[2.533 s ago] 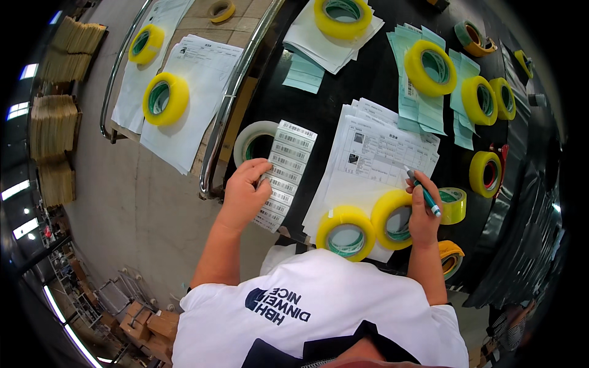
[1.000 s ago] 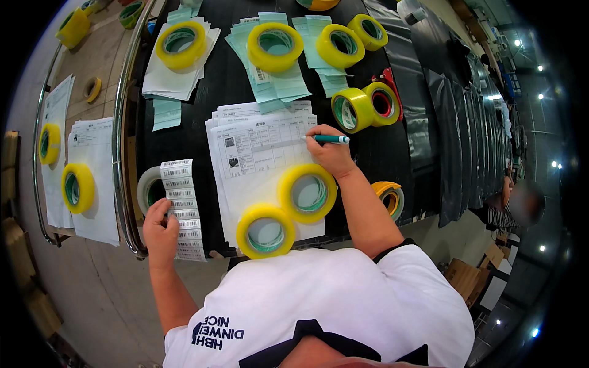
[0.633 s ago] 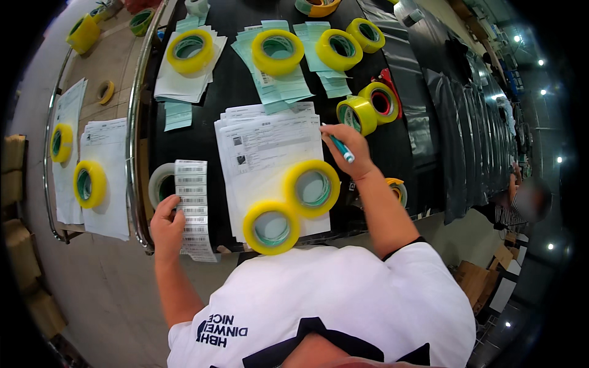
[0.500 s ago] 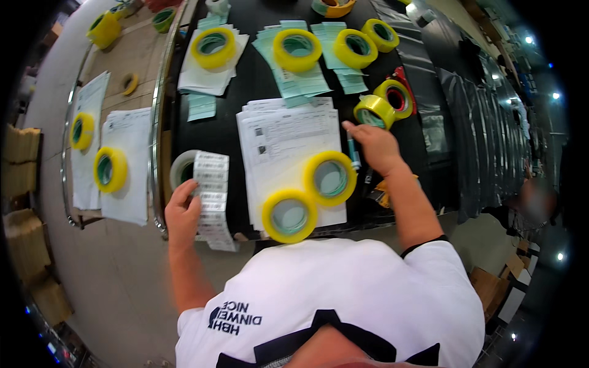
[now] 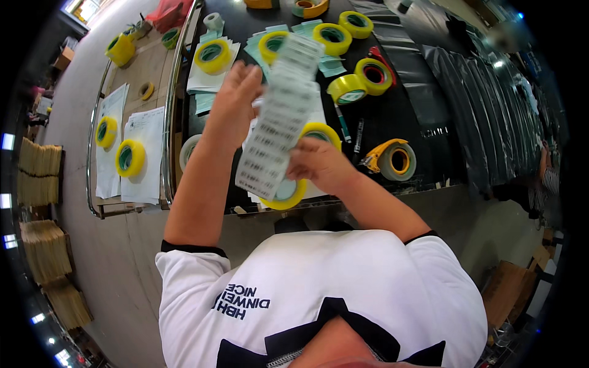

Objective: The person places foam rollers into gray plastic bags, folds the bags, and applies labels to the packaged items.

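Note:
A long strip of white printed labels (image 5: 277,122) hangs slantwise over the table in front of me, blurred at its upper end. My right hand (image 5: 320,164) pinches its right edge near the lower part. Close by the strip's left edge is my left hand (image 5: 236,98), raised and smeared; whether its fingers grip the strip cannot be made out. Behind the strip lie printed sheets, mostly covered, with a yellow tape roll (image 5: 322,130) and another yellow tape roll (image 5: 294,195) on them. A white roll (image 5: 188,151) stands partly hidden behind my left forearm.
Several yellow tape rolls (image 5: 332,39) sit on slip bundles at the back. To the right are a teal pen (image 5: 342,124), a black marker (image 5: 358,136) and an orange tape dispenser (image 5: 392,158). Black plastic sheeting (image 5: 485,116) covers the right side. A metal-railed cart (image 5: 169,132) adjoins the left.
The label strip has been lifted from the table's left front to above the sheets. My left hand has moved up and right; my right hand has come from beside the pen to the strip.

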A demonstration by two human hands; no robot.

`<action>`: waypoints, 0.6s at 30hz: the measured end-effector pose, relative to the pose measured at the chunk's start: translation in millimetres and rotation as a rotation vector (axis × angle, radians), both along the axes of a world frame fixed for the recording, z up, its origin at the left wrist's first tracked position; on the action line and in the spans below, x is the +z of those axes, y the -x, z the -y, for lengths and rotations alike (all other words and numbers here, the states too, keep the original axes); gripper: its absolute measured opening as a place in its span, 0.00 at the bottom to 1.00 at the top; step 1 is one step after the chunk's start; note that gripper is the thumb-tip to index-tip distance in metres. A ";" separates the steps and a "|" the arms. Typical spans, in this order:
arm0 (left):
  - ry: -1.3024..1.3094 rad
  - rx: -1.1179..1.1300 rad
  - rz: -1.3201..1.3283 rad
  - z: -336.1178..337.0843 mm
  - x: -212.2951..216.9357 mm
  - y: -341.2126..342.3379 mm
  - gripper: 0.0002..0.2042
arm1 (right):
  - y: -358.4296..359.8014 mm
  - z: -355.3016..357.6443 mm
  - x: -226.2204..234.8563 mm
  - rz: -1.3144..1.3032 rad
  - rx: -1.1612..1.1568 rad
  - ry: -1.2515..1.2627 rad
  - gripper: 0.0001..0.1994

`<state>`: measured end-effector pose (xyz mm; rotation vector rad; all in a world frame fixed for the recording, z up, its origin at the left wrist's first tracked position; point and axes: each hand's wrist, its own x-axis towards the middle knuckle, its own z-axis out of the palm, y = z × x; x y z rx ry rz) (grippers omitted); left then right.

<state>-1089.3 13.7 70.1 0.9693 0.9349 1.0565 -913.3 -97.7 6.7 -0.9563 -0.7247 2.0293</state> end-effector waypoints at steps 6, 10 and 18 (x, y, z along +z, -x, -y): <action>0.233 -0.492 0.095 103.5 -4.8 -61.4 0.26 | -132.9 53.3 42.2 -0.286 -0.429 -0.113 0.09; 0.072 -0.637 -0.073 152.2 8.3 -152.3 0.18 | -231.6 110.7 60.0 -0.191 -0.605 -0.162 0.09; 0.021 -0.733 0.027 228.1 39.0 -353.0 0.12 | -411.6 216.8 44.2 0.430 -0.894 -0.162 0.10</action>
